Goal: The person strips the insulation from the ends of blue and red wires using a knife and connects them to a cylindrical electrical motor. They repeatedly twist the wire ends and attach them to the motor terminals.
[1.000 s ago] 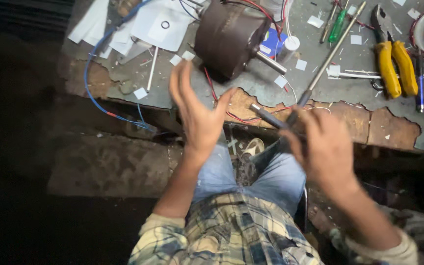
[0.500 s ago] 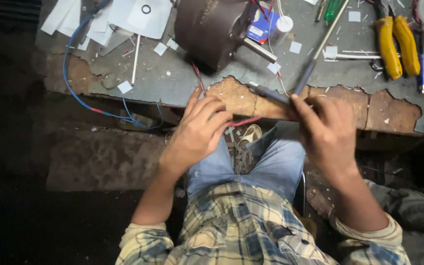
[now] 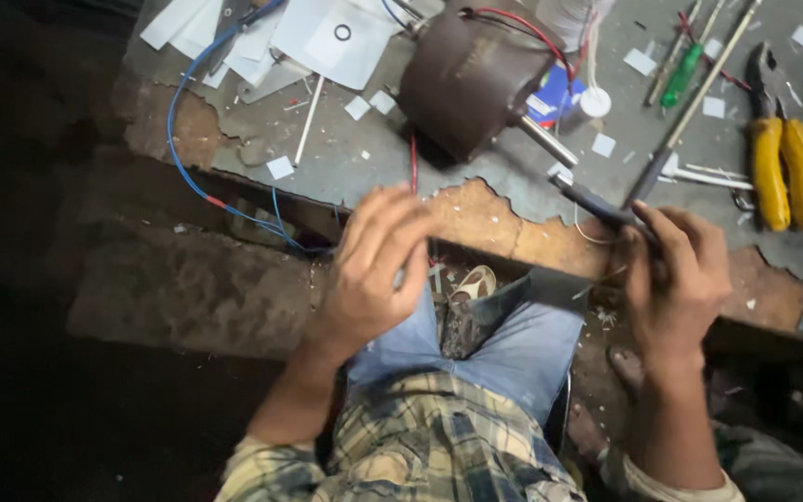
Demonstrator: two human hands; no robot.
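The left hand is hovering just nearer than the motor, off the broken edge of the surface, its fingers curled loosely together; whether they are pinching the red wire running down from the motor I cannot tell. The right hand, near and to the right of the motor, is gripping a dark tool in a closed fist. Farther right of the motor, yellow pliers are lying; behind them a green screwdriver.
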